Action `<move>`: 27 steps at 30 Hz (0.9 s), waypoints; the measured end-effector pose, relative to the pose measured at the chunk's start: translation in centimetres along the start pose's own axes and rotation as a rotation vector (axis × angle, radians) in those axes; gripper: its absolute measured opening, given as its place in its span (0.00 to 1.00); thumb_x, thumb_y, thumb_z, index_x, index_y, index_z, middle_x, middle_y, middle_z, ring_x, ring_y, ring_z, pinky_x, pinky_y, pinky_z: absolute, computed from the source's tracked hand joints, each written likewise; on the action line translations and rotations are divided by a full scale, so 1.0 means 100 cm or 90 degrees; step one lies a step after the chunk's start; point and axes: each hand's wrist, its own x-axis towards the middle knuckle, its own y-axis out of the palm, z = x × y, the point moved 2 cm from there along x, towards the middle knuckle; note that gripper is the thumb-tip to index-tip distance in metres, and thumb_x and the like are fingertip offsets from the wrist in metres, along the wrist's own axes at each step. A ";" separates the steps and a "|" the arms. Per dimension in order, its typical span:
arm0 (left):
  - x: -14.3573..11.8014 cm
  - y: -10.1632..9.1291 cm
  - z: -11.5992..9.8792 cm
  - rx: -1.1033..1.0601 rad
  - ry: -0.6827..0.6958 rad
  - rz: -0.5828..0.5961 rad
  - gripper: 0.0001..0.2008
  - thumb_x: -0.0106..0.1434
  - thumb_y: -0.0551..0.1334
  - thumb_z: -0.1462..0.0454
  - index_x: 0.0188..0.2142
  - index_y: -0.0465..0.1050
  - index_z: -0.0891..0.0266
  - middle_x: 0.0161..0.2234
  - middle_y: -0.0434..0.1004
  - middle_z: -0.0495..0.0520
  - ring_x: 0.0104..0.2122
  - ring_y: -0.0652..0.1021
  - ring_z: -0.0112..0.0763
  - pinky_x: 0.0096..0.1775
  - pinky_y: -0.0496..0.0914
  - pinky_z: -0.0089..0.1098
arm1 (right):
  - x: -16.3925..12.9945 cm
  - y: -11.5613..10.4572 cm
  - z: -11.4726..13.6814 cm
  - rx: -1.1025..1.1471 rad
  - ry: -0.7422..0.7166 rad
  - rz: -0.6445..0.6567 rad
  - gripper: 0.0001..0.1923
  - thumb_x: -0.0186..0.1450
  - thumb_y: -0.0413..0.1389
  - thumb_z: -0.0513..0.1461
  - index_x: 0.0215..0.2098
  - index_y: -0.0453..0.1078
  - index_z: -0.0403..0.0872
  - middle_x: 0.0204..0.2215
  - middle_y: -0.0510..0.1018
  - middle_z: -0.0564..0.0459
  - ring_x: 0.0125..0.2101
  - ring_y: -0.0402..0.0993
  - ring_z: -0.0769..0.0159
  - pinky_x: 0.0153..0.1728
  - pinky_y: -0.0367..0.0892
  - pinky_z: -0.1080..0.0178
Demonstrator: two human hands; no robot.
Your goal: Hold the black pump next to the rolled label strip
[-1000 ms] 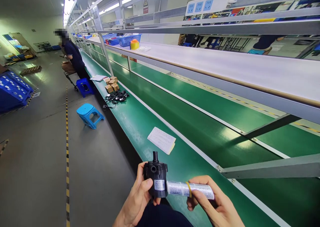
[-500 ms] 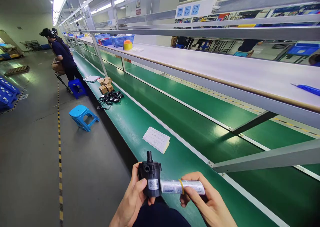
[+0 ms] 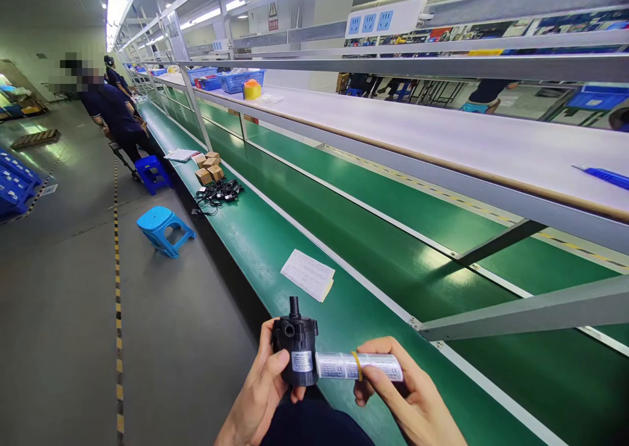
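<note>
My left hand [image 3: 260, 384] is closed round a small black water pump [image 3: 285, 344], held upright with its outlet tube pointing up. A silver printed label sits on the pump's side, facing me. In my right hand [image 3: 393, 384] is a roll of silver labels [image 3: 337, 366] with a yellow rubber band round its middle. The roll lies level, its left end beside the pump at the height of the pump's label. Both things are above the near end of the green bench [image 3: 265, 256].
A written paper sheet [image 3: 307, 274] lies on the bench ahead. Farther along are black cables [image 3: 221, 192] and small cardboard boxes [image 3: 209, 167]. A light blue stool [image 3: 164, 230] stands on the floor at left. Beyond it, a co-worker [image 3: 115, 112] stands at the bench.
My hands, the pump and the label roll stay nearly still. The co-worker at the far left has leaned farther left, and another person shows behind.
</note>
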 end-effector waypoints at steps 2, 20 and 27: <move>0.001 -0.001 0.001 0.001 0.003 0.009 0.30 0.64 0.63 0.47 0.57 0.53 0.53 0.34 0.73 0.46 0.26 0.71 0.24 0.32 0.61 0.31 | 0.000 0.000 0.001 -0.007 0.000 0.005 0.21 0.66 0.57 0.59 0.35 0.70 0.50 0.20 0.76 0.57 0.24 0.73 0.63 0.33 0.67 0.62; 0.004 -0.003 0.004 0.010 0.009 0.025 0.29 0.66 0.62 0.48 0.59 0.52 0.53 0.33 0.72 0.46 0.26 0.71 0.25 0.31 0.62 0.30 | 0.000 -0.002 -0.008 0.000 0.017 -0.012 0.19 0.65 0.58 0.58 0.38 0.69 0.52 0.21 0.76 0.58 0.25 0.73 0.64 0.33 0.68 0.64; 0.004 -0.006 0.006 0.006 0.012 0.021 0.27 0.66 0.62 0.49 0.58 0.54 0.53 0.33 0.73 0.46 0.26 0.71 0.25 0.32 0.63 0.30 | 0.000 -0.001 -0.005 0.009 0.021 -0.007 0.20 0.65 0.58 0.59 0.36 0.69 0.51 0.21 0.76 0.59 0.25 0.73 0.65 0.33 0.66 0.65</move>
